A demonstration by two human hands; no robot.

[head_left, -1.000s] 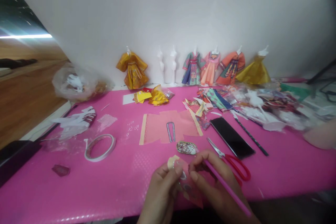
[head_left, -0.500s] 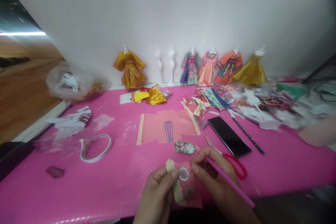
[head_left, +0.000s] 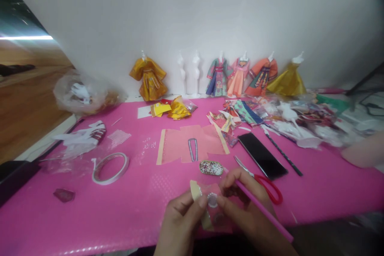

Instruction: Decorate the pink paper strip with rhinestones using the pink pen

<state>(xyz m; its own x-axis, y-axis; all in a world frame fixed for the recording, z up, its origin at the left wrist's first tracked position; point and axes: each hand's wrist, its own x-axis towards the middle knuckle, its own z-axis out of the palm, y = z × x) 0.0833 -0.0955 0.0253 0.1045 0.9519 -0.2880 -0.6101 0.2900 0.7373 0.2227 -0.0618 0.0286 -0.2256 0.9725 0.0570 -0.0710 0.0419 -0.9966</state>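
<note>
My left hand [head_left: 183, 218] pinches a small pink fabric piece with a cream band [head_left: 196, 190] by its left side, above the table's front edge. A round grey patch ringed with white beads [head_left: 213, 199] sits on the cloth between my two thumbs. Lower down is a second round patch, blurred and partly covered. My right hand [head_left: 250, 204] has a slim pink pen [head_left: 265, 212] tucked in its grip, while its thumb presses the cloth beside the beaded ring. Just beyond my hands lies an oval case of sequin-like bits [head_left: 211, 167].
A flat pink garment piece [head_left: 174, 144] bears a beaded grey loop [head_left: 193, 150]. Red-handled scissors [head_left: 271, 190] and a black phone [head_left: 262, 156] lie to the right, a tape roll [head_left: 110, 169] to the left. Small dressed mannequins [head_left: 220, 76] line the wall.
My right thumb has shifted down to the edge of the beaded ring, and my left thumb has moved slightly right. The fabric piece has tilted a little; the pen stays in my right hand.
</note>
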